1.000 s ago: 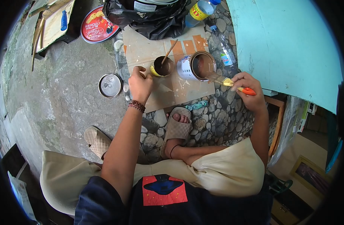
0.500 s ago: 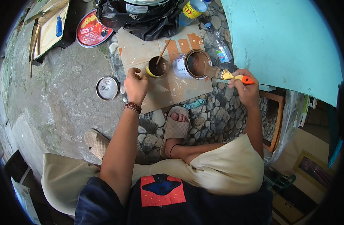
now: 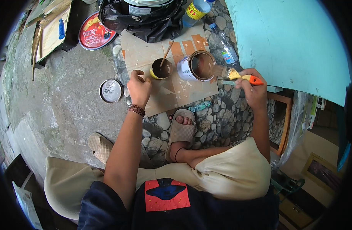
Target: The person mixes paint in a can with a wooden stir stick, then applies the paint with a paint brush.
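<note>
My right hand (image 3: 253, 89) is closed round the handle of a paintbrush (image 3: 234, 74). The handle is yellow with an orange end, and the bristles point left at the rim of an open paint can (image 3: 202, 66) with brown paint inside. Left of that can stands a small yellow-rimmed tin (image 3: 161, 69), brown inside, with a wooden stick (image 3: 166, 53) leaning in it. My left hand (image 3: 138, 90) is beside this tin, its fingers curled in and nothing showing in them. Both containers rest on a flattened cardboard sheet (image 3: 160, 97).
A round metal lid (image 3: 110, 91) and a red cookie tin lid (image 3: 96, 31) lie on concrete at left. Behind the cardboard is a bucket in a black plastic bag (image 3: 151, 28). Plastic bottles (image 3: 224, 48) lie near a turquoise panel (image 3: 287, 42). My sandalled foot (image 3: 182, 126) is on the pebbles.
The paintbrush and my right hand have shifted slightly to the right, with the handle end a little lower. My left hand has stayed in place.
</note>
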`<state>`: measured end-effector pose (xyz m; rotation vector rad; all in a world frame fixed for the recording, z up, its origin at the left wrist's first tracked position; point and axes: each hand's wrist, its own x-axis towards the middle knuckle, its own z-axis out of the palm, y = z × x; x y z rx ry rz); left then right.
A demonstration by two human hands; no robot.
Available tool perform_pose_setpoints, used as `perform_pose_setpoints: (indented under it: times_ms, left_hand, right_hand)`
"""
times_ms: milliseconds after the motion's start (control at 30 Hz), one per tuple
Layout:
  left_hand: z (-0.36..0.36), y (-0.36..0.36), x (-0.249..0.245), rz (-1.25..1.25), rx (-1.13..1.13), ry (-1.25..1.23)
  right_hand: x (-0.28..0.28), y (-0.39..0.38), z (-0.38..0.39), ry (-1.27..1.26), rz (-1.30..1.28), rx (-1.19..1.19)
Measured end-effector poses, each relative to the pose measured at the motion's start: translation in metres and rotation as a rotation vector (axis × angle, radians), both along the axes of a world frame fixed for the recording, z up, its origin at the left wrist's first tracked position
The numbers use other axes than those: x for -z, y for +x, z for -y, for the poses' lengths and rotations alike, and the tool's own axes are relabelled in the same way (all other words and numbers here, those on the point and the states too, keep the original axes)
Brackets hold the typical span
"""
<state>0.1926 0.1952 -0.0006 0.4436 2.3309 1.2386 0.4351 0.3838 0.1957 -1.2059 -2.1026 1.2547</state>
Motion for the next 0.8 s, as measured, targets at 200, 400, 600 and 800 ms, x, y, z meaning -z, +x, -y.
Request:
perform_pose_setpoints:
  times_ms: [200,400,600,800]
  left_hand:
    - [0.001,0.0,-0.002,0.013,0.003,0.001]
    - [0.003,-0.001,0.001,0.017,-0.015,-0.001]
    - [0.002,-0.002,0.002,0.016,0.011,-0.019]
    - [0.0,-0.004,0.002,-0.011,-0.016,-0.029]
  right_hand:
    - [0.017,0.001,0.003,0.076,0.123,-0.037]
    - [0.004,-0.009,0.009,0.02,-0.028,0.013]
    - [0.015,-0.001,0.004,0.178,0.138,-0.045]
    - [0.011,-0.021,0.006,0.255,0.086,-0.186]
